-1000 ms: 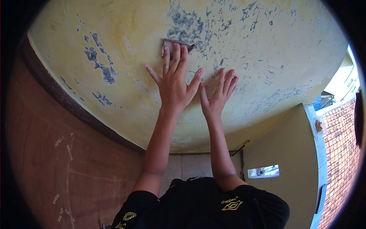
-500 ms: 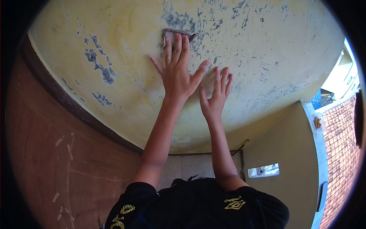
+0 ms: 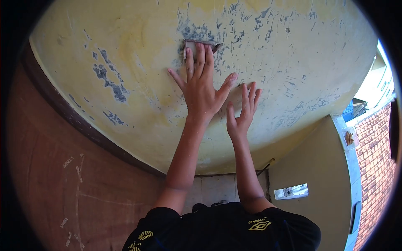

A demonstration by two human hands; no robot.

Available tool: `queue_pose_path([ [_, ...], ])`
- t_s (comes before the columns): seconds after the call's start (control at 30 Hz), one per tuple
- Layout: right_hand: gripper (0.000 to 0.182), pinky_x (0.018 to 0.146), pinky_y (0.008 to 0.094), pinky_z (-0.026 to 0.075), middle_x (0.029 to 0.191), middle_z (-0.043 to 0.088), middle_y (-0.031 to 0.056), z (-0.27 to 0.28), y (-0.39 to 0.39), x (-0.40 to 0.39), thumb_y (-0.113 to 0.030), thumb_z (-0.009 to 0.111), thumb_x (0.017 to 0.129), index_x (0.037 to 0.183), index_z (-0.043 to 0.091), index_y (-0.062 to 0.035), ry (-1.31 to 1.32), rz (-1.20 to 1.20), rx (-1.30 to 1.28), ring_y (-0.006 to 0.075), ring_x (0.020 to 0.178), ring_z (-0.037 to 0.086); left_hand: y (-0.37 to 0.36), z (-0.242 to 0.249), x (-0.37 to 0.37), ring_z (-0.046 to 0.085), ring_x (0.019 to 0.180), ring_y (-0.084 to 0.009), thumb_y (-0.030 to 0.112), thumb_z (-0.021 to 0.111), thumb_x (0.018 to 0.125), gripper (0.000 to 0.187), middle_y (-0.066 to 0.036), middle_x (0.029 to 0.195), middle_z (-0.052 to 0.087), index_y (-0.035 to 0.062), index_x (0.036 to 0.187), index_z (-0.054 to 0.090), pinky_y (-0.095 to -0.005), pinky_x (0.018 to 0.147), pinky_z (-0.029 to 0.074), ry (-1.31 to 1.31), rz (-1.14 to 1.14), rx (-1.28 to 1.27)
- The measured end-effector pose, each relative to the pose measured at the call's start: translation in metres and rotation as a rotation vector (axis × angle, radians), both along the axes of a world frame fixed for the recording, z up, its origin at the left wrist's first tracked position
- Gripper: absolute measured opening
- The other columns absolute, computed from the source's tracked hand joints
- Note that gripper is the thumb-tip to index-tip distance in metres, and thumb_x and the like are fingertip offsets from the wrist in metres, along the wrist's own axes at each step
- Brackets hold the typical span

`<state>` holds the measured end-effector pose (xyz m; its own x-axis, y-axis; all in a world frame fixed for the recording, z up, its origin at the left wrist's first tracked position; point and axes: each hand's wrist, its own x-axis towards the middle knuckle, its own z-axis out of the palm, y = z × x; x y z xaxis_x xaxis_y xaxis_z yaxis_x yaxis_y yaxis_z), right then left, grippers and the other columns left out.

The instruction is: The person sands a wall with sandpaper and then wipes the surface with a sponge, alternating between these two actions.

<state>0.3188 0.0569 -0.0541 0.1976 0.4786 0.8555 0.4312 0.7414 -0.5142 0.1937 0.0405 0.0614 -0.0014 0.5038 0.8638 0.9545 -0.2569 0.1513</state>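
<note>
Fingers spread, my left hand lies flat against a yellow wall with scraped patches. Under its middle fingertips is a small greyish-brown piece of sandpaper, pressed to the wall, its right corner curled up. Most of the piece is hidden behind the fingers. Pale dust specks the hand and forearm. Lower and to the right, my right hand is open and empty, fingers stretched upward close to the wall.
A brown surface with tape bits lies at left, along the wall's dark edge. Pale floor tiles show below. At right are a side wall with a narrow opening, a ledge with a clear container, and a tiled roof.
Both hands appear slightly lower and further right in the view, the sandpaper along with the left. My right hand has turned a little, showing more of its edge. The wall view has barely shifted.
</note>
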Motion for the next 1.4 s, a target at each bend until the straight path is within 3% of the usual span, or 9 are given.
queue_pose_path([
  [0.17, 0.077, 0.129, 0.0605, 0.015, 0.176, 0.027, 0.0189, -0.008, 0.003, 0.007, -0.009, 0.071, 0.092, 0.164, 0.044, -0.0110, -0.040, 0.017, -0.015, 0.0476, 0.164, 0.010, -0.015, -0.096, 0.006, 0.014, 0.165, -0.0393, 0.077, 0.048, 0.099, 0.101, -0.017, 0.175, 0.029, 0.0043, 0.168, 0.033, -0.0748, 0.120, -0.015, -0.041, 0.052, -0.140],
  [0.23, 0.078, 0.130, 0.0606, 0.013, 0.176, 0.026, 0.0190, -0.009, 0.004, 0.011, -0.011, 0.072, 0.093, 0.165, 0.043, -0.0112, -0.069, 0.064, -0.008, 0.0479, 0.164, 0.009, -0.024, -0.105, 0.008, 0.013, 0.165, -0.0393, 0.079, 0.046, 0.098, 0.103, -0.017, 0.176, 0.029, 0.0047, 0.168, 0.032, -0.0765, 0.118, -0.016, -0.082, 0.049, -0.242],
  [0.47, 0.076, 0.130, 0.0609, 0.014, 0.176, 0.027, 0.0193, -0.005, 0.005, 0.007, -0.008, 0.070, 0.093, 0.164, 0.044, -0.0096, -0.044, 0.044, -0.010, 0.0479, 0.164, 0.010, 0.001, 0.001, 0.008, 0.019, 0.165, -0.0334, 0.080, 0.048, 0.097, 0.103, -0.013, 0.175, 0.033, 0.0055, 0.166, 0.037, -0.0777, 0.116, -0.018, -0.067, 0.027, 0.045],
  [0.6, 0.076, 0.130, 0.0602, 0.014, 0.176, 0.027, 0.0196, -0.010, 0.005, 0.016, -0.004, 0.067, 0.091, 0.163, 0.045, -0.0081, -0.042, 0.105, -0.016, 0.0473, 0.164, 0.010, -0.008, -0.081, 0.009, 0.020, 0.165, -0.0330, 0.080, 0.050, 0.097, 0.105, -0.014, 0.174, 0.033, 0.0038, 0.167, 0.035, -0.0776, 0.116, -0.019, -0.129, 0.062, -0.062],
  [0.67, 0.076, 0.130, 0.0600, 0.015, 0.176, 0.027, 0.0196, -0.011, 0.006, 0.016, -0.003, 0.066, 0.090, 0.163, 0.044, -0.0078, -0.036, 0.114, -0.022, 0.0472, 0.164, 0.010, -0.012, -0.091, 0.014, 0.019, 0.165, -0.0335, 0.081, 0.050, 0.096, 0.106, -0.015, 0.174, 0.033, 0.0031, 0.167, 0.033, -0.0779, 0.115, -0.019, -0.139, 0.062, -0.094],
  [0.93, 0.078, 0.130, 0.0606, 0.012, 0.176, 0.027, 0.0197, -0.010, 0.003, 0.012, -0.004, 0.066, 0.090, 0.165, 0.042, -0.0083, -0.035, 0.109, -0.048, 0.0465, 0.164, 0.009, 0.009, 0.010, 0.014, 0.019, 0.165, -0.0343, 0.075, 0.055, 0.097, 0.101, -0.014, 0.174, 0.034, 0.0031, 0.166, 0.036, -0.0779, 0.117, -0.016, -0.084, 0.037, 0.113],
  [1.17, 0.079, 0.130, 0.0616, 0.010, 0.176, 0.027, 0.0195, -0.012, 0.005, 0.019, -0.004, 0.066, 0.090, 0.165, 0.041, -0.0082, -0.050, 0.136, -0.016, 0.0460, 0.165, 0.010, -0.022, -0.110, 0.013, 0.016, 0.165, -0.0391, 0.074, 0.052, 0.099, 0.101, -0.018, 0.175, 0.029, 0.0021, 0.167, 0.032, -0.0761, 0.118, -0.016, -0.105, 0.118, -0.224],
  [1.23, 0.080, 0.131, 0.0564, 0.014, 0.177, 0.025, 0.0183, -0.013, 0.003, 0.020, 0.001, 0.064, 0.089, 0.165, 0.042, -0.0072, -0.077, 0.128, -0.047, 0.0455, 0.165, 0.006, -0.016, -0.089, 0.010, 0.016, 0.165, -0.0391, 0.073, 0.051, 0.100, 0.100, -0.018, 0.175, 0.029, 0.0025, 0.167, 0.032, -0.0765, 0.117, -0.017, -0.107, 0.101, -0.173],
  [1.4, 0.079, 0.129, 0.0613, 0.010, 0.177, 0.024, 0.0190, -0.012, 0.003, 0.014, -0.005, 0.066, 0.091, 0.166, 0.040, -0.0079, -0.057, 0.115, -0.063, 0.0458, 0.165, 0.009, 0.005, -0.011, 0.003, 0.019, 0.164, -0.0373, 0.072, 0.052, 0.100, 0.096, -0.013, 0.174, 0.034, 0.0048, 0.166, 0.037, -0.0778, 0.116, -0.017, -0.098, 0.026, 0.068],
])
